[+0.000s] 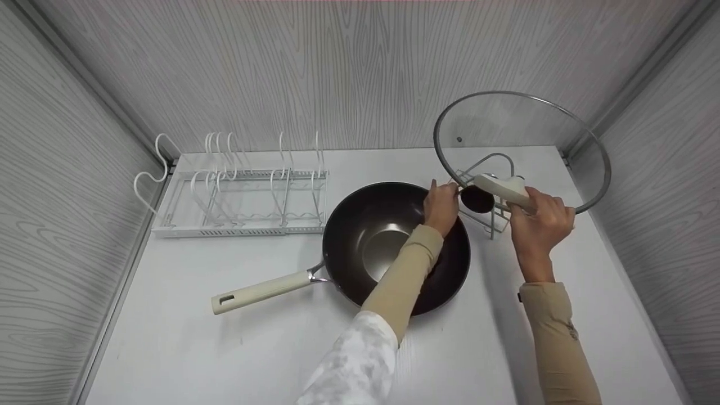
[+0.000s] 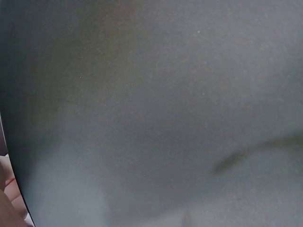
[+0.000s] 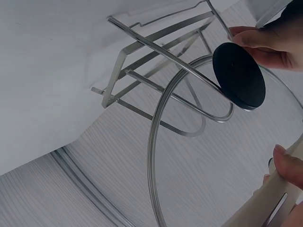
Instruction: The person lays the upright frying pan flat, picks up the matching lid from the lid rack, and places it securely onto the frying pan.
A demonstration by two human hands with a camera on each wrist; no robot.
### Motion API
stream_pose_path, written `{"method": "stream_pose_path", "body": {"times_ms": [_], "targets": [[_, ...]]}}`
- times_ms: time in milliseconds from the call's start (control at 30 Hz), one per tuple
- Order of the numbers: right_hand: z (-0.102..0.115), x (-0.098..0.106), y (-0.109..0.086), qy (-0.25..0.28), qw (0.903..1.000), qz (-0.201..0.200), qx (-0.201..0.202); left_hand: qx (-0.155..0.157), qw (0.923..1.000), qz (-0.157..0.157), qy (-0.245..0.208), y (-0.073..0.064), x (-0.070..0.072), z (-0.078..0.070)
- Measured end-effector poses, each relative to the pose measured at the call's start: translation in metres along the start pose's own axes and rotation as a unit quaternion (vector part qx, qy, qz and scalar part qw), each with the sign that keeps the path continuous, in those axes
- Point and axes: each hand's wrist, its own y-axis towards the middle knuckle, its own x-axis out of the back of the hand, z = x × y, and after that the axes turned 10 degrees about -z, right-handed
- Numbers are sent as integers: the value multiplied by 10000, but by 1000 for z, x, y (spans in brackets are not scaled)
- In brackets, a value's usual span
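Observation:
My right hand grips the cream handle of a large round glass lid with a metal rim, held up tilted at the right. Under it on the white table stands a small metal wire rack with a round black disc at its upper end. My left hand reaches over the wok and pinches the rack beside the disc. In the right wrist view the lid's rim passes by the rack's bars. Dark wok surface fills most of the left wrist view.
A white extendable dish rack with upright wire dividers stands at the back left. The wok's cream handle points to the left front. Grey wood-grain panels enclose the table at the back and both sides.

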Motion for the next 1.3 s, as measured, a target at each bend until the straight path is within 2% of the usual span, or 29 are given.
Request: {"method": "stream_pose_path", "body": {"times_ms": [167,367,467,600,767,1000,1300], "targets": [[3,2,3,70,9999,-89,-35,3,9998,190,48,2,1,1],[6,3,6,42,9998,-132,-104,-6,9971,697,319,7,12,1],[8,5,8,1,9998,-119,-188,-228,9943,996,319,9,23,1],[10,7,13,-32,9997,-79,-234,-670,9886,1318,283,12,39,2],[14,10,20,-49,9994,-123,-311,-1114,9782,1654,578,14,63,9],[19,15,25,74,9989,-281,-376,-1534,9541,2232,1275,0,97,28],[25,23,36,102,9967,-556,-583,-1358,9313,2961,1627,-33,139,51]]}}
